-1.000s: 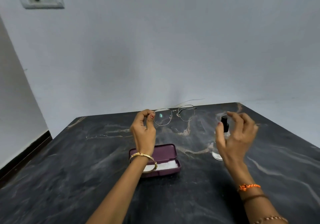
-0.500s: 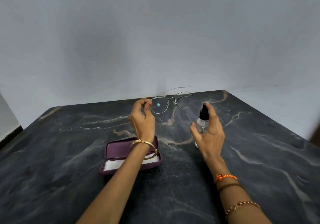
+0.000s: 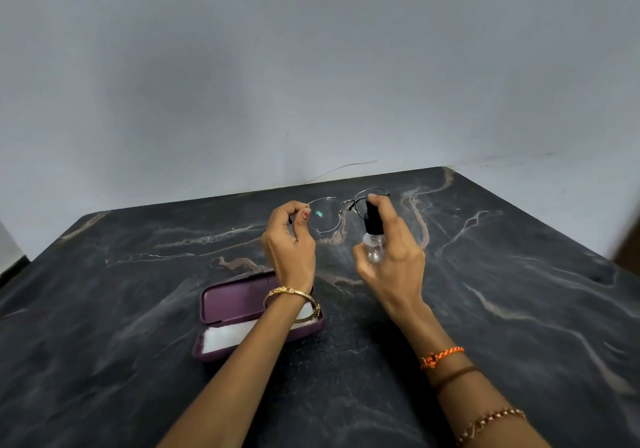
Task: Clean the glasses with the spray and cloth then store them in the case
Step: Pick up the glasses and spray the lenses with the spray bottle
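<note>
My left hand (image 3: 289, 239) pinches the thin metal-framed glasses (image 3: 325, 217) at their left edge and holds them up above the table, lenses facing me. My right hand (image 3: 391, 253) grips a small clear spray bottle (image 3: 373, 236) with a black nozzle, lifted off the table, the forefinger on top of the nozzle right beside the right lens. A purple glasses case (image 3: 239, 303) lies open on the table below my left wrist, with a white cloth (image 3: 225, 336) in its front half.
A dark marble table (image 3: 138, 309) stands against a pale grey wall (image 3: 311, 66). Its far edge meets the wall just behind the glasses, and its right edge runs diagonally at the far right.
My right hand has closed on the spray bottle, lifted it off the table and brought it left and up to the glasses. The left hand keeps the glasses raised. The view has shifted.
</note>
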`<control>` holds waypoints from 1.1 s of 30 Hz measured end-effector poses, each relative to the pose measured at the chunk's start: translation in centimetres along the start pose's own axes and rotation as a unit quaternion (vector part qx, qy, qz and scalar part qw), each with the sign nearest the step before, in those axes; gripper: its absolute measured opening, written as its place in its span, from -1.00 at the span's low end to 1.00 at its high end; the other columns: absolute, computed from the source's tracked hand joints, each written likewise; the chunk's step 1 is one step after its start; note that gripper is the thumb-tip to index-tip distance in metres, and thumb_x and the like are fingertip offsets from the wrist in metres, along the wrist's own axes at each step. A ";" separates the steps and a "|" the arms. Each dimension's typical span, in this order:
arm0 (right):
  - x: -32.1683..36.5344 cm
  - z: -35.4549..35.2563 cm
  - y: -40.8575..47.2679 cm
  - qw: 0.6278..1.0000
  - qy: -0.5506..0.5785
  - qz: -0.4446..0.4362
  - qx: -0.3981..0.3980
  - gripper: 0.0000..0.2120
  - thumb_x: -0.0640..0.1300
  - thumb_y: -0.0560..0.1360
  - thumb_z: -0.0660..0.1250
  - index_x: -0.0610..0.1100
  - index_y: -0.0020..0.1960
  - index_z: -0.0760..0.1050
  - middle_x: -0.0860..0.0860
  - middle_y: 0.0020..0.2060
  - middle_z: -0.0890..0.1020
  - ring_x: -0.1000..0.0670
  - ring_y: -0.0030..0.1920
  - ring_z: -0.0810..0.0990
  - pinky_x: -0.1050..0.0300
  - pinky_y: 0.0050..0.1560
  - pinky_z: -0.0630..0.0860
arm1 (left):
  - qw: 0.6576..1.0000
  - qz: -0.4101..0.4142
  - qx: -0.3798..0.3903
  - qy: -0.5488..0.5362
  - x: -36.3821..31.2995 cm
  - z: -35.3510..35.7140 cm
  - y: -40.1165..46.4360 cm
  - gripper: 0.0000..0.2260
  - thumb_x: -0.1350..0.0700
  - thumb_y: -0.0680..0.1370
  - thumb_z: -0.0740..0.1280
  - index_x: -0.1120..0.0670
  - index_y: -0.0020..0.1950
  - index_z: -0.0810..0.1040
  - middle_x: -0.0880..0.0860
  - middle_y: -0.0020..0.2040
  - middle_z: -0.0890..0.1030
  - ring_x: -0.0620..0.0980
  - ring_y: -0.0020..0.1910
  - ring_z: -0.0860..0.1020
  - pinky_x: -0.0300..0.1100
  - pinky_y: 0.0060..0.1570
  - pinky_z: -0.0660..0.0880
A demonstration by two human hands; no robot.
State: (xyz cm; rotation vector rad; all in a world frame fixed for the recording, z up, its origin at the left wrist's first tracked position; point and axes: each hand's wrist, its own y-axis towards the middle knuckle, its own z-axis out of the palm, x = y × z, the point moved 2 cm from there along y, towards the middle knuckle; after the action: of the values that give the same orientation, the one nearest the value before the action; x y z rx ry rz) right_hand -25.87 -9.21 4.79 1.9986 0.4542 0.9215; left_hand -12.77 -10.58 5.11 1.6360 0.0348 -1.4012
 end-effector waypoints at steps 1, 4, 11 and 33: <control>0.1 0.0 0.0 1.000 0.000 -0.001 0.001 -0.27 -0.39 0.21 0.39 0.00 0.27 0.20 -0.22 -0.19 0.62 -0.19 -0.34 0.58 0.05 -0.41 0.58 | 1.000 0.002 0.000 0.005 0.0 0.0 0.0 -0.95 0.28 0.48 0.29 0.23 -0.12 0.55 0.05 -0.19 0.56 -0.14 -0.24 0.50 -0.28 -0.20 0.45; 0.2 -0.1 -0.1 1.000 -0.005 -0.004 0.005 -0.27 -0.40 0.21 0.40 -0.02 0.26 0.20 -0.21 -0.19 0.62 -0.18 -0.35 0.59 0.04 -0.42 0.58 | 1.000 0.004 -0.001 0.011 -0.1 0.1 -0.1 -0.95 0.29 0.48 0.30 0.25 -0.13 0.55 0.04 -0.20 0.55 -0.18 -0.24 0.48 -0.23 -0.20 0.45; 0.3 0.1 -0.2 1.000 -0.015 -0.019 0.012 -0.29 -0.40 0.20 0.42 -0.05 0.23 0.22 -0.21 -0.22 0.63 -0.17 -0.35 0.60 0.04 -0.43 0.59 | 1.000 -0.005 -0.005 0.004 -0.2 -0.1 0.3 -0.95 0.29 0.48 0.30 0.24 -0.11 0.55 0.01 -0.20 0.55 -0.24 -0.24 0.48 -0.43 -0.27 0.42; 1.1 -0.4 0.0 0.999 -0.003 -0.038 -0.033 -0.34 -0.41 0.18 0.42 -0.07 0.19 0.29 -0.18 -0.27 0.64 -0.15 -0.38 0.60 0.07 -0.48 0.58 | 1.000 -0.020 0.005 0.013 -0.4 -0.7 0.4 -0.95 0.30 0.48 0.30 0.21 -0.12 0.56 0.04 -0.20 0.55 -0.15 -0.25 0.49 -0.38 -0.24 0.44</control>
State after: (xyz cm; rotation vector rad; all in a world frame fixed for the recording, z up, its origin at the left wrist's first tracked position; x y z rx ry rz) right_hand -25.45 -8.32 5.35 1.9107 0.4860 0.8728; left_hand -12.19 -10.11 5.58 1.6707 0.0757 -1.4132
